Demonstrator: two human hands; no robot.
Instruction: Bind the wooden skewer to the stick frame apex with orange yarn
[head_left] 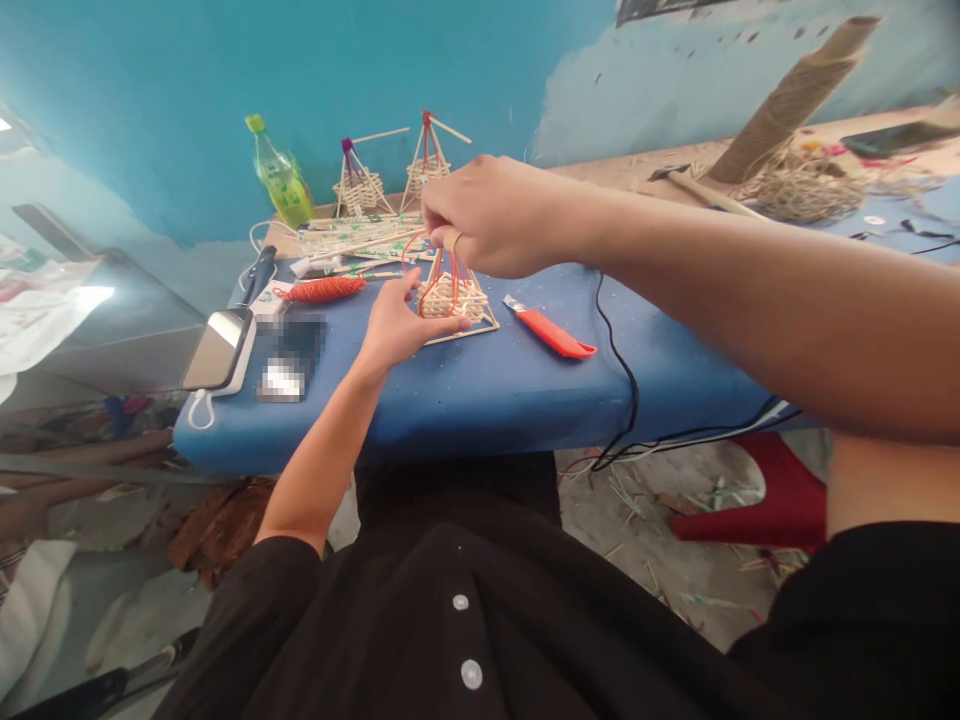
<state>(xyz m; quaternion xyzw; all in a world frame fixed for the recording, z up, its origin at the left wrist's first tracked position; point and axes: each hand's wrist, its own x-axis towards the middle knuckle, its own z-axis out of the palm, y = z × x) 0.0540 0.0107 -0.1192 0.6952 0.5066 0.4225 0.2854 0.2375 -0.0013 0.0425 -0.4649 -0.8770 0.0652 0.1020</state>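
A small stick-built model [454, 298] wound with red thread stands on the blue padded table [480, 390]. My left hand [395, 325] cups its near-left side, thumb and fingers curled against the base. My right hand [491, 215] hovers above the model's top, fingers pinched together on the red thread and stick tips there. An orange-red utility knife [551, 333] lies just right of the model. A spool of red thread [324, 290] lies to the left, beside loose sticks [360, 242].
Two finished stick models [390, 170] and a green bottle [279, 178] stand at the table's back. A phone [217, 348] lies at the left edge; a black cable [626, 380] hangs over the front. A red stool [780, 500] sits below right.
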